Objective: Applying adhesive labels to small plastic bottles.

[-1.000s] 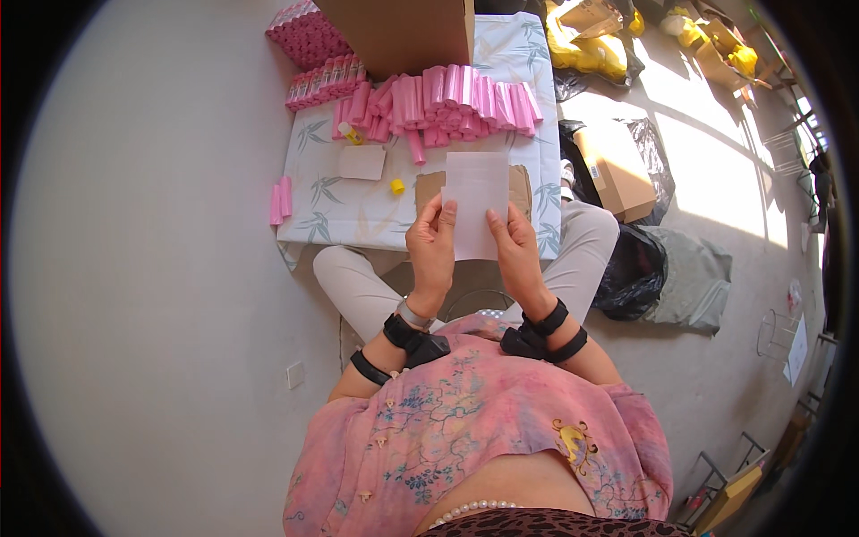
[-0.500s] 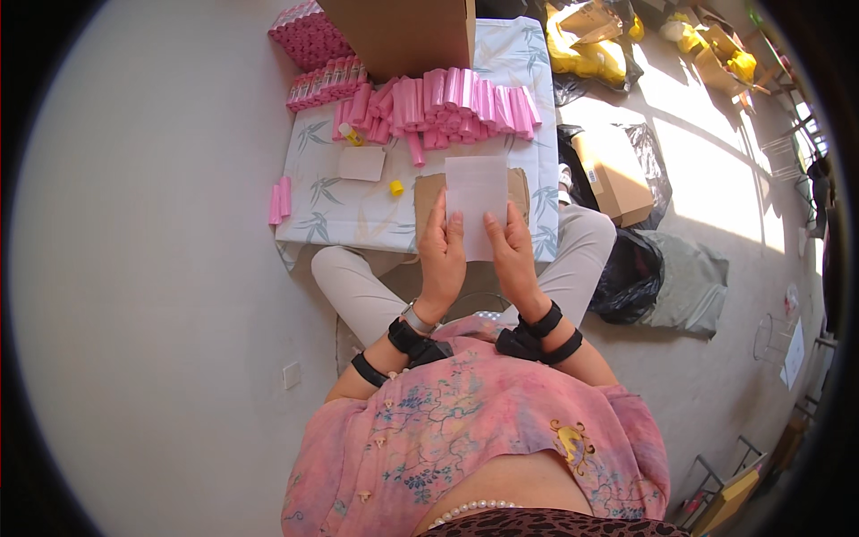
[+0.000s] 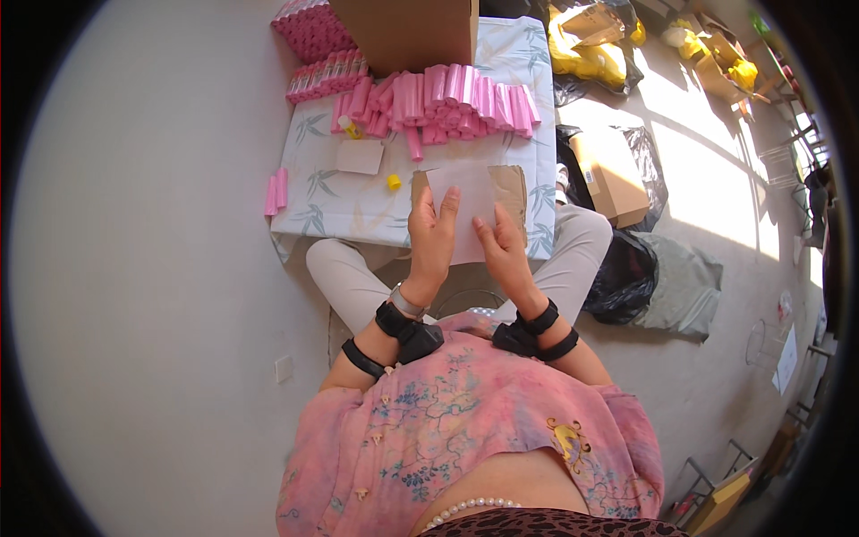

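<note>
Between my two hands is a thin, pale sheet of paper (image 3: 467, 201), held upright in length over a piece of brown cardboard (image 3: 511, 190) at the table's near edge. My left hand (image 3: 432, 240) grips its left side, thumb on top and fingers along the edge. My right hand (image 3: 506, 249) has its thumb on the sheet's lower right side, fingers at that edge. Left of the cardboard lies a yellow cap (image 3: 394, 182). Beyond it are a small white paper stack (image 3: 360, 157) and a yellow-and-white glue stick (image 3: 350, 127).
A heap of pink rolls (image 3: 447, 100) covers the table's far part, before a large cardboard box (image 3: 407, 36). Bundled pink tubes (image 3: 327, 75) stand at far left; two pink rolls (image 3: 276, 191) lie at the left edge. On the floor at right sits another carton (image 3: 610, 174).
The sheet has dropped lower and tilted, its top now at the cardboard's far edge. My left hand has shifted slightly left, its thumb higher on the paper.
</note>
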Motion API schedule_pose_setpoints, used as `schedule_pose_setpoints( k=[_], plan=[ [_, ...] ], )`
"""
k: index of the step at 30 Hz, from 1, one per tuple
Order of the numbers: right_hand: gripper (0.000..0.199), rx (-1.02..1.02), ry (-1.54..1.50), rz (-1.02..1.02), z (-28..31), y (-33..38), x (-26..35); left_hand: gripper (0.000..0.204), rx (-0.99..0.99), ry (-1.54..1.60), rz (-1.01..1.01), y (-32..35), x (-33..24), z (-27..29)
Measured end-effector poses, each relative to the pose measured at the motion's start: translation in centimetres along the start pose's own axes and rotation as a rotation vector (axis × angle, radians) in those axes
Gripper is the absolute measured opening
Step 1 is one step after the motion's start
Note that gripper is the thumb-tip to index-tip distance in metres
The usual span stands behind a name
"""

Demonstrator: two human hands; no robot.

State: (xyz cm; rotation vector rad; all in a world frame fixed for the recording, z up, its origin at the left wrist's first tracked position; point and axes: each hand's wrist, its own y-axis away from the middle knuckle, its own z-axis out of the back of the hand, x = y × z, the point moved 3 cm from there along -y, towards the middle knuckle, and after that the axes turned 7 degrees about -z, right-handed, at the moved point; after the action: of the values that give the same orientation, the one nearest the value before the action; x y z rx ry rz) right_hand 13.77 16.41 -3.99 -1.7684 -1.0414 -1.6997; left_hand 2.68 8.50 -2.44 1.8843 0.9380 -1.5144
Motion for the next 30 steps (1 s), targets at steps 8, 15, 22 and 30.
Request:
schedule_pose_setpoints(
  k=[8,15,22,30],
  plan=[
    [0.029,0.012,0.067,0.048,0.4,0.0,0.6,0.019,-0.063,0.244,0.091,0.3,-0.7,-0.2],
    [0.026,0.024,0.051,0.054,0.5,-0.2,0.1,0.017,-0.083,0.348,0.069,0.4,-0.7,-0.3],
    [0.026,0.03,0.058,0.035,0.5,-0.1,0.3,0.017,-0.069,0.334,0.054,0.3,-0.3,-0.2],
    [0.028,0.049,0.042,0.052,0.5,-0.3,-0.4,0.018,-0.07,0.316,0.045,0.2,0.1,-0.2]
  ],
)
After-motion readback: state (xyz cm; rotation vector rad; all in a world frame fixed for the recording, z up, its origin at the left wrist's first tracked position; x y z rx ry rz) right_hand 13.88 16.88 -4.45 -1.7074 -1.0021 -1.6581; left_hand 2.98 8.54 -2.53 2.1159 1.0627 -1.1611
